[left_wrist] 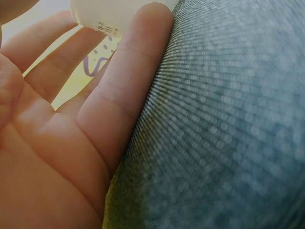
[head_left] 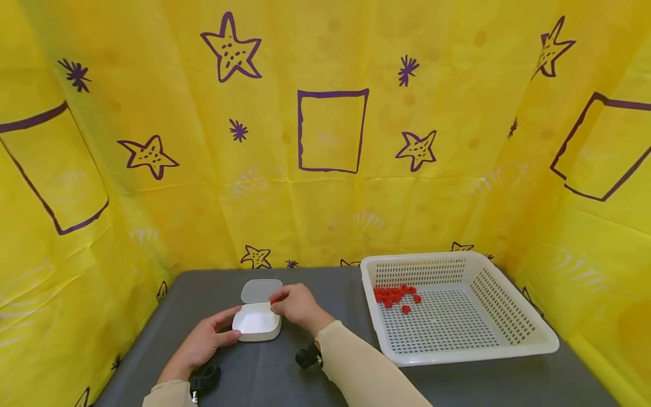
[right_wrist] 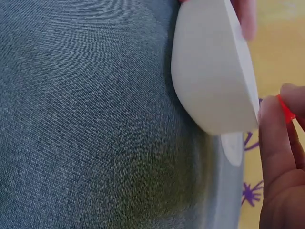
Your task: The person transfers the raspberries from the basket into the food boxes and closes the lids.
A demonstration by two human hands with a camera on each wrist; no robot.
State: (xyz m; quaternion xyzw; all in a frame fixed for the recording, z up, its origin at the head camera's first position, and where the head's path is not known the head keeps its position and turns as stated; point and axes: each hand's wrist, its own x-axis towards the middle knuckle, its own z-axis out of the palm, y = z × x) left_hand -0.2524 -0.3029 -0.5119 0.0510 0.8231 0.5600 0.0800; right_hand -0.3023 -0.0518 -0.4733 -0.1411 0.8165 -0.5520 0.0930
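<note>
On the grey cloth stands a small white plastic box (head_left: 256, 321), its translucent lid (head_left: 261, 290) hinged back flat behind it. My left hand (head_left: 202, 338) holds the box at its left side, thumb at the front corner and fingers at the back. At the box's back right rim is my right hand (head_left: 299, 308), pinching a small red piece (right_wrist: 288, 110) between thumb and fingers. Fingers hide most of that piece, so I cannot tell its exact kind. In the right wrist view the fingertips are right at the rim. The visible floor of the box is plain white.
To the right stands a large white perforated plastic basket (head_left: 478, 355), with several small red pieces (head_left: 390, 296) heaped in its back left corner. Yellow patterned curtains (head_left: 325, 226) hang at the back and both sides of the grey-covered table (head_left: 315, 384).
</note>
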